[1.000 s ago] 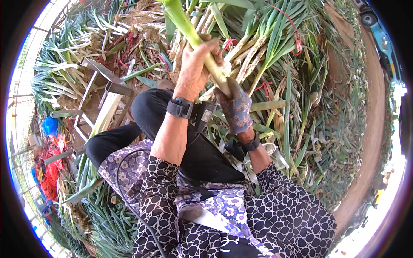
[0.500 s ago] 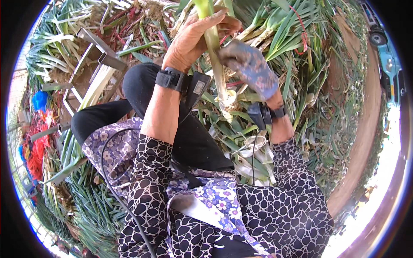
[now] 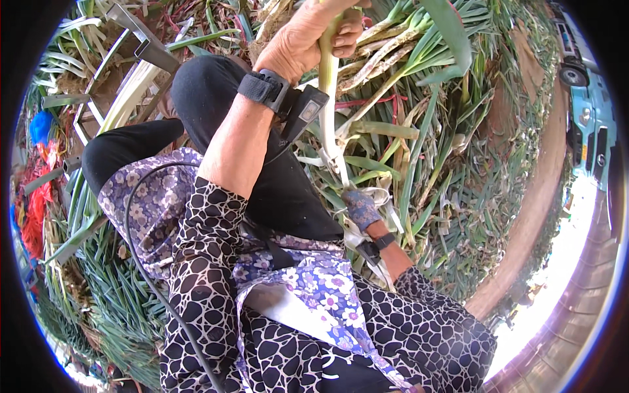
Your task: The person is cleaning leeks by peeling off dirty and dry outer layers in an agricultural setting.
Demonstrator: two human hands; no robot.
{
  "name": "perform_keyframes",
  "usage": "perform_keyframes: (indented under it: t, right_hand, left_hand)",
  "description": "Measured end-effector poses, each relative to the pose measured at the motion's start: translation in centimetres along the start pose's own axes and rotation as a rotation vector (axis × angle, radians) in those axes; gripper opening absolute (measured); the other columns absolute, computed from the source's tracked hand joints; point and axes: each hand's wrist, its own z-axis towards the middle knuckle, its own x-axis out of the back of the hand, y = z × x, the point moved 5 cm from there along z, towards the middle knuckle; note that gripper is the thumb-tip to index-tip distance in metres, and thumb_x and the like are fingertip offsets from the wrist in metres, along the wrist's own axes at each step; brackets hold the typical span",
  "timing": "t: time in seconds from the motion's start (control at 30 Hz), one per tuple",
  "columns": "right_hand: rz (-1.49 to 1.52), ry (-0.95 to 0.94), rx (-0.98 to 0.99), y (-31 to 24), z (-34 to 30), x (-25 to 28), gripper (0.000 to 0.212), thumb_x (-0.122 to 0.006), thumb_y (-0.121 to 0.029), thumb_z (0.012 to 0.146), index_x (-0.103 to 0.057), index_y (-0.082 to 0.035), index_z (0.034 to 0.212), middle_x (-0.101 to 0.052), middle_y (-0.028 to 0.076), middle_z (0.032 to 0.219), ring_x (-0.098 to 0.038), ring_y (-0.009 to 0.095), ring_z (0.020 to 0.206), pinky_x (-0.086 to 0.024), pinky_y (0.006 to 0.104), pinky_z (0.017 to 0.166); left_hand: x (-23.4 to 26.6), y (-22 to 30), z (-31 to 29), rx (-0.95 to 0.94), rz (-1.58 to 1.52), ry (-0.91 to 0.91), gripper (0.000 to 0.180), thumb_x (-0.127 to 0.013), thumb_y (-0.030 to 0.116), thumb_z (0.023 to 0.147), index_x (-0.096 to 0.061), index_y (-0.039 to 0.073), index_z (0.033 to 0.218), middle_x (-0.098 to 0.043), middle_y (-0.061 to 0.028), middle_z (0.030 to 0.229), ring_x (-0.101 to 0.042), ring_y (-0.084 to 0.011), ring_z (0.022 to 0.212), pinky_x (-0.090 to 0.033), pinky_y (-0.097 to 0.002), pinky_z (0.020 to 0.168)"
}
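Holding the leek (image 3: 328, 85): your left hand (image 3: 306, 40) has its fingers clamped round the upper stalk, seemingly for keeping it steady | pale lower end points to your gloved right hand (image 3: 362, 208) (whether its fingers pinch something, I cannot tell) | leek is between your dark-trousered leg (image 3: 288, 190) and the leek heap (image 3: 452, 56)
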Motion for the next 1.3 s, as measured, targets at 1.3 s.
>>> perform_keyframes:
  t: [1.3]
  right_hand:
    - [1.462,0.292,-0.151,-9.3,-1.6,14.5,0.026,-0.064,-0.023,0.083,-0.058,-0.005,0.101,-0.051,-0.002,0.070,-0.048,0.006,0.060,-0.039,0.0222,0.055]
  left_hand:
    - [8.2,4.8,2.1,-0.101,-0.425,-0.080,0.036,-0.053,0.029,0.093,-0.045,-0.005,0.100,-0.036,0.0008,0.067,-0.037,-0.0085,0.054,-0.036,-0.0258,0.050]
